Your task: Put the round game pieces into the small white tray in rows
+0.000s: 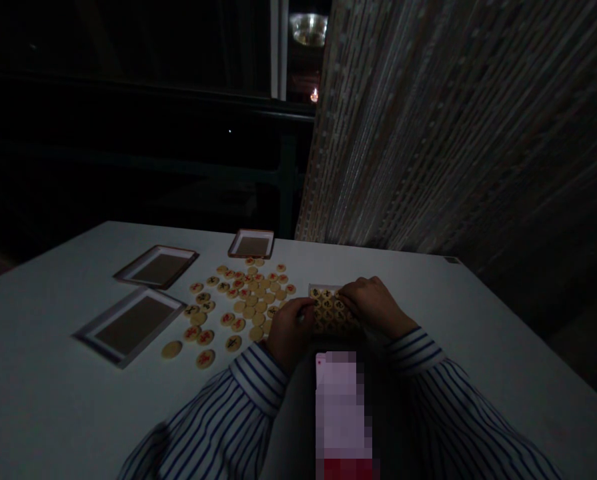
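Note:
A small box (310, 288) in front of me holds rows of round Chinese chess pieces (327, 304) with dark characters face up. My left hand (291, 333) is at its left side, fingers curled and closed; whatever they hold is hidden. Over the box's right part lies my right hand (375, 307), its fingers bent together at the pieces, with the fingertips partly hidden. To the left, many loose Chinese chess pieces (251, 301) are scattered on the white table (228, 427), some showing red characters, some dark, others blank side up.
Three shallow box lids or trays stand on the left: a near one (135, 325), a middle one (158, 267) and a far one (251, 244). A lit phone (343, 413), its screen blurred, lies between my forearms. Behind the table hangs a string curtain (403, 133). The room is dark.

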Tool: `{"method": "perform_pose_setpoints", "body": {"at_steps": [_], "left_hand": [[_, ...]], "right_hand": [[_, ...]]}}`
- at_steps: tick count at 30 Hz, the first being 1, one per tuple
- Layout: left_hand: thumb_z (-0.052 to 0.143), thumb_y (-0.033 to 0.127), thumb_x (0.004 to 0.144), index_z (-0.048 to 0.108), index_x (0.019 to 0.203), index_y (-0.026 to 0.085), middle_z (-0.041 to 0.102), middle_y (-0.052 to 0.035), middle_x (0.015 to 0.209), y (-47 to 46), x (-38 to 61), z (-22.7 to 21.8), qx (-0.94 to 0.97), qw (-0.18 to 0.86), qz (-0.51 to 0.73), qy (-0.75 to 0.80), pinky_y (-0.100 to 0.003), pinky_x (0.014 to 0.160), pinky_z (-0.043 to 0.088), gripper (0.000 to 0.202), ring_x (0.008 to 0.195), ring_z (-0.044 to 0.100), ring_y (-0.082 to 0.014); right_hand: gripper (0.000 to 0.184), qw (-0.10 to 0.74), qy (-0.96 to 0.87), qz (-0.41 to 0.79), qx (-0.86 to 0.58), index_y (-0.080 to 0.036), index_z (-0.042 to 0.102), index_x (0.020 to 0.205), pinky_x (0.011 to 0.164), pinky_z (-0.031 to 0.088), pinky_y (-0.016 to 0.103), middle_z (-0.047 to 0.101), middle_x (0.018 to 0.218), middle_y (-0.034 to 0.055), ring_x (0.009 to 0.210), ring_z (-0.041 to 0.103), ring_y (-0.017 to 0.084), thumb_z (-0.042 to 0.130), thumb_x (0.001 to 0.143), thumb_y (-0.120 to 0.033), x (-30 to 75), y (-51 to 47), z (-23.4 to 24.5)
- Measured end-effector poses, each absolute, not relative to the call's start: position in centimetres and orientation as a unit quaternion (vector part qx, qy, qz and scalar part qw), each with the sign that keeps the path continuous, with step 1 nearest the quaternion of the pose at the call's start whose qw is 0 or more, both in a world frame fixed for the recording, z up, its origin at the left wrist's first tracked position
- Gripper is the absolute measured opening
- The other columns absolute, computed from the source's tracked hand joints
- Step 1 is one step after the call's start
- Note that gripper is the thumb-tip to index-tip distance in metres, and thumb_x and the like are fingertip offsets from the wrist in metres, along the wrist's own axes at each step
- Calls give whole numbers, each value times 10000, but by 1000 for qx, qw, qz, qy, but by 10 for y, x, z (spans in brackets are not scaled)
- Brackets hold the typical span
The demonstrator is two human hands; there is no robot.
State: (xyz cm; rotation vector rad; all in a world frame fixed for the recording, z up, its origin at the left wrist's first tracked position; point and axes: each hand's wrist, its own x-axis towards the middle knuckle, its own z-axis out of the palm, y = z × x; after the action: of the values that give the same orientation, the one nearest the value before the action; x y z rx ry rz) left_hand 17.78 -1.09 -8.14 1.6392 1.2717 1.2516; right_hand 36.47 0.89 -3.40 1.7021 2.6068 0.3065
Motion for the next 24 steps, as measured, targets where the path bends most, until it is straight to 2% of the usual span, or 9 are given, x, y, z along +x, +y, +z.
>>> {"method": "perform_pose_setpoints", "body": {"at_steps": [24], "left_hand": [[493,187,756,649,860,165,679,-60,853,-11,177,-81,677,299,463,488,-306,762,483,189,813,615,-177]], "right_hand": [[255,24,834,112,540,-197,626,798,659,240,306,658,851,55,838,528,184,405,880,-296,365,8,-33]]}}
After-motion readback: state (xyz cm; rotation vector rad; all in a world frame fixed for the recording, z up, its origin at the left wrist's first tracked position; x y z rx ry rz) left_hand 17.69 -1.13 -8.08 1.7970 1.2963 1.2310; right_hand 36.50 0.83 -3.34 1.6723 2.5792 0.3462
